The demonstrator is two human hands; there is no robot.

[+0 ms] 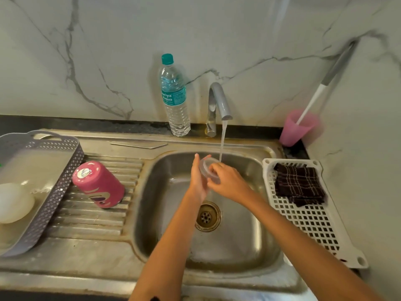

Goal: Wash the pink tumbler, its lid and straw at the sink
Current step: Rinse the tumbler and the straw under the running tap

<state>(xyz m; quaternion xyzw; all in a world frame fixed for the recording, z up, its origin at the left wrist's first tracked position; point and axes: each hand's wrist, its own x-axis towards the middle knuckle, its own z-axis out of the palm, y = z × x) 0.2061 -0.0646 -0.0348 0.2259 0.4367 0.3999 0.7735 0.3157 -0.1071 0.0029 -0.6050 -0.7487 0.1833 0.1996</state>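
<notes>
We get soft, even indoor light, mid-bright w/ a greenish-grey cast and no hard shadows. A pale glare streak runs down the marble wall top right. The water bottle throws faint, fuzzy shadows on the wall either side; the grey-white handle has a darker shadow right beside it. The sink steel gives dull, smeared reflections, and there's a small bright highlight on the pink tumbler base. Centre is approx. sharp, but the left hand, right hand & clear lid look a bit soft. The pink cup is smeared. Wide-angle distortion bends the grey basket & sink rim at the edges; the bottom corners go mushy.
</notes>
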